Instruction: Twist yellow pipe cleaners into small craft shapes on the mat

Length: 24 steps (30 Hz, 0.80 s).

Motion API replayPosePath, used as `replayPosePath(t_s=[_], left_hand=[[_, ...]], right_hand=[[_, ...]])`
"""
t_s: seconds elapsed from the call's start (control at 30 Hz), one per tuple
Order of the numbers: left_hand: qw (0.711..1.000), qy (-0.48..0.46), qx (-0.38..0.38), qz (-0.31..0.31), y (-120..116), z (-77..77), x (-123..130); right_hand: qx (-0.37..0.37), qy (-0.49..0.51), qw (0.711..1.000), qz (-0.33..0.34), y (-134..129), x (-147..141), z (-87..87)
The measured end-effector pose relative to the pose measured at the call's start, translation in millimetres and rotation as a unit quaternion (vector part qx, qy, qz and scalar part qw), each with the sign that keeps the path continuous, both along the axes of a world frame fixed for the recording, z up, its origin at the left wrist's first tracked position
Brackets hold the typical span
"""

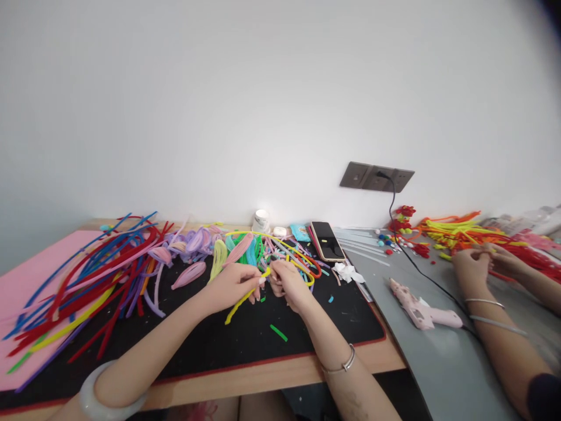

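A yellow pipe cleaner [239, 306] runs through the fingers of my left hand [236, 285], its loose end hanging down toward me. My left hand is closed on it in a pinch. My right hand [288, 285] is closed too, with its fingertips at the upper end of the same yellow pipe cleaner. Both hands are close together above the black mat [205, 348]. On the mat just below my hands lies a short green piece of pipe cleaner [279, 333]. What lies inside my right fingers is partly hidden.
Loose pipe cleaners [87, 292] spread across the left; tied bundles [219, 257] sit behind my hands. A phone [328, 241], crumpled tissue [347, 272] and white cup [261, 220] lie beyond. At right are a pink glue gun [423, 307], its cord, and another person's hands [475, 266].
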<state>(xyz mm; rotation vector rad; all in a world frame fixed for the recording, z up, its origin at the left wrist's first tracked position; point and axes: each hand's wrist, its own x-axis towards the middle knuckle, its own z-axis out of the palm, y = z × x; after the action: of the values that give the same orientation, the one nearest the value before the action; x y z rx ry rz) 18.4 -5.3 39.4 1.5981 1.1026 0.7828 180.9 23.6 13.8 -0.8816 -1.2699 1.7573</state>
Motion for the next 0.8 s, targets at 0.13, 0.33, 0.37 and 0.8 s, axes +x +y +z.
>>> replayPosePath(t_s=[0.13,0.33,0.37,0.8], left_hand=[[0.993,-0.066,-0.073,-0.071,8,-13.9,-4],[0.974,-0.147,-0.158,-0.07,12,-27.9,-10],[0.974,-0.146,-0.159,-0.072,12,-28.7,-12],[0.998,-0.027,-0.057,-0.032,14,-32.9,-29]], right_hand=[[0.024,0.003,0.999,0.029,2,4,3.2],[0.037,0.004,0.999,-0.013,8,4,-1.3],[0.04,0.003,0.998,-0.039,9,4,-1.8],[0.167,-0.099,0.967,-0.164,24,11,-7.9]])
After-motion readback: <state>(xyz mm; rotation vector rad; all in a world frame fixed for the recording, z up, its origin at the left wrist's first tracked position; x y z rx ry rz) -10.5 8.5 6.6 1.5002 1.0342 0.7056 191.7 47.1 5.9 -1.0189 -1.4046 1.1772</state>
